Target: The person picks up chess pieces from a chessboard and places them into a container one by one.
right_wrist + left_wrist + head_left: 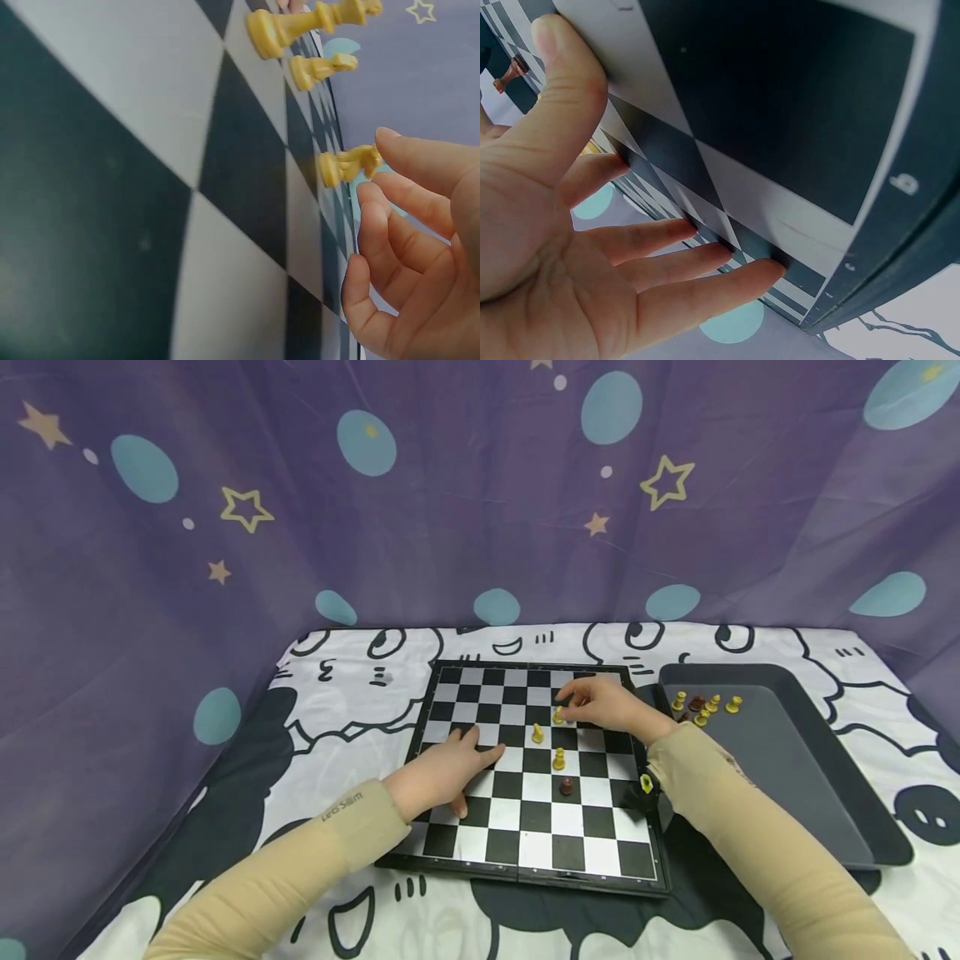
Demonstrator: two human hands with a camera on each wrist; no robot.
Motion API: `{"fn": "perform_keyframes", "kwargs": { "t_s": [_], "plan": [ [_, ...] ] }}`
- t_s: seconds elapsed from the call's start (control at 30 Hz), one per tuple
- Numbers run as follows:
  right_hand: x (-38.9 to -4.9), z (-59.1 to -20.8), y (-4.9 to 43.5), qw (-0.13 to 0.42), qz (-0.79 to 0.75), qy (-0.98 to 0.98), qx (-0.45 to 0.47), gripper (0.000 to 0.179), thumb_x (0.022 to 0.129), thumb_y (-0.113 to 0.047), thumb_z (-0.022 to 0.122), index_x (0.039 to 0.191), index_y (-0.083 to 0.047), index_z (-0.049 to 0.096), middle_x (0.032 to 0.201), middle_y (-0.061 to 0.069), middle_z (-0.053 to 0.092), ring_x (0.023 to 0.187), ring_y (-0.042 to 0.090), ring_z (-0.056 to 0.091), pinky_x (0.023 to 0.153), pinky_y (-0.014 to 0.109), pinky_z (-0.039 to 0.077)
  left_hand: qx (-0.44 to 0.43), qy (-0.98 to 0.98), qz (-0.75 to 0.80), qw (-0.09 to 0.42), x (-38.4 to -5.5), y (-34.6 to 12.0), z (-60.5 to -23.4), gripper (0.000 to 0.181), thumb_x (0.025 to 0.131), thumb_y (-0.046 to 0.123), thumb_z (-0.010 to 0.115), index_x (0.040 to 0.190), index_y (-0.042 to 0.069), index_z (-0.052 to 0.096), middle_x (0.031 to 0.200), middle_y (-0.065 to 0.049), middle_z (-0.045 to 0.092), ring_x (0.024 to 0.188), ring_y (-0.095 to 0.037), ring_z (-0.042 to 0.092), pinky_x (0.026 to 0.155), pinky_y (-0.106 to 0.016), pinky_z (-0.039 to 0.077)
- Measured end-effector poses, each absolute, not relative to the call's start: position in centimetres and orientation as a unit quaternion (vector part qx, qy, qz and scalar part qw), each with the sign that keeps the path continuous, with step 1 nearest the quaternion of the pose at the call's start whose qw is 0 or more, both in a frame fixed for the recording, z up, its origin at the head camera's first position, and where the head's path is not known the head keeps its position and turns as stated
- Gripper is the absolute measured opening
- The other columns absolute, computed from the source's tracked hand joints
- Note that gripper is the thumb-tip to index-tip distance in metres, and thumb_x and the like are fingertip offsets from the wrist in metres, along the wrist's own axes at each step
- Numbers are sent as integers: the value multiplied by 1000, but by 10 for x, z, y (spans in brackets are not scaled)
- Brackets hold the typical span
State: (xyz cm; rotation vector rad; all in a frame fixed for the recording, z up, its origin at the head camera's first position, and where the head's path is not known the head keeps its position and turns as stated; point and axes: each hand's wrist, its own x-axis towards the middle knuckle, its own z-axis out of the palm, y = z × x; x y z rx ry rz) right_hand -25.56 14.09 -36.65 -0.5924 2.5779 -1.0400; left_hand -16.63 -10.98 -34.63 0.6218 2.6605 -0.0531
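Note:
The right hand [600, 703] pinches a yellow chess knight [349, 166] by its top between thumb and index finger, and its base is at the board surface. Fingers spread, the left hand [444, 768] rests on the left half of the black-and-white chessboard [535, 815]; its fingertips touch the squares in the left wrist view. Nearby on the board stand a small yellow piece [537, 733], a taller yellow piece [558, 759] with a collared stem, and a dark red piece [566, 786].
To the right of the board lies a grey tray [780, 760] with several yellow pieces [713, 702] and dark red ones [697, 703] at its far left corner. A cartoon-print cloth [352, 727] covers the table. Behind hangs a purple curtain [480, 543].

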Motion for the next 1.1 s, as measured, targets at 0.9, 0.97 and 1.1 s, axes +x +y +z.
{"fn": "perform_keyframes", "kwargs": {
  "t_s": [0.9, 0.97, 1.1],
  "plan": [
    [-254, -371, 129, 137, -353, 897, -227, 20, 86, -17, 68, 101, -4, 69, 75, 2, 64, 60, 12, 49, 55, 26, 40, 236, 952, -44, 191, -167, -109, -348, 109, 54, 27, 87, 149, 23, 33, 150, -24, 27, 135, -45, 31, 100, -50, 43],
    [-254, -371, 129, 135, -351, 897, -230, 20, 86, -17, 68, 100, -3, 69, 75, 2, 63, 61, 12, 48, 55, 26, 40, 236, 952, -46, 190, -167, -109, -348, 109, 53, 28, 87, 149, 23, 34, 150, -24, 28, 135, -45, 32, 100, -50, 43],
    [-254, -371, 129, 135, -351, 898, -230, 19, 86, -17, 68, 100, -4, 69, 77, 2, 62, 61, 13, 47, 56, 27, 39, 235, 952, -47, 189, -167, -109, -347, 109, 53, 28, 87, 148, 24, 34, 150, -24, 28, 135, -45, 31, 101, -50, 42]
  ]
}}
